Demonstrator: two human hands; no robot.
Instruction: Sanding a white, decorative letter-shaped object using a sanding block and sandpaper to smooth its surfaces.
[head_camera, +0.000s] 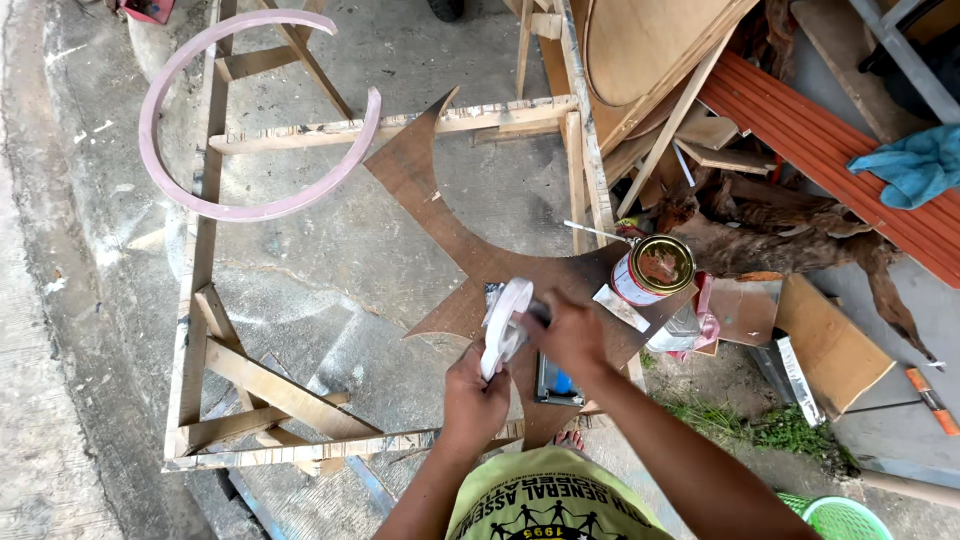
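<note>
Left hand (474, 398) grips a white curved strip (503, 328); right hand (572, 335) clenches something unclear against it. Pink ring (200, 195) at ten o'clock lies finished; open can (652, 270) at two o'clock.

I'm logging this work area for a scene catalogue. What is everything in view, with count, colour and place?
white curved piece: 1, white, held over the brown board
brown board: 1, brown, curved cut-out, lying on the frame
wooden frame: 1, pale wood, on the concrete
curved strip: 1, pink, on the frame's far left
open can: 1, white with gold inside, right of the board
cloth: 1, blue, far right
basket: 1, green, bottom right
left hand: grips the white piece
right hand: touches the white piece
</note>
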